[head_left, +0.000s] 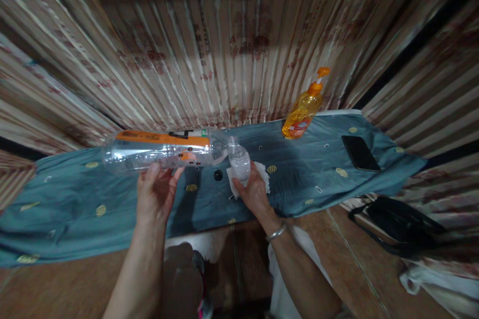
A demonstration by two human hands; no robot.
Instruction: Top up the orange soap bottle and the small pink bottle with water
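My left hand (156,189) is closed on the underside of a large clear plastic bottle (160,152) with an orange and silver label. The bottle lies on its side in the air, its neck pointing right. In my right hand (254,190) is a small clear bottle (240,162), held upright with a slight tilt. The two bottle mouths meet or nearly meet; whether they touch I cannot tell. Beneath the small bottle lies a white tissue (265,174). A small black cap (218,175) rests on the cloth between my hands.
A teal patterned cloth (295,174) covers the bench. Toward the back right stands an orange pump bottle (302,109), and a black phone (359,153) lies at the right. Behind hangs a pleated curtain (232,50). A black bag (396,222) is on the floor at right.
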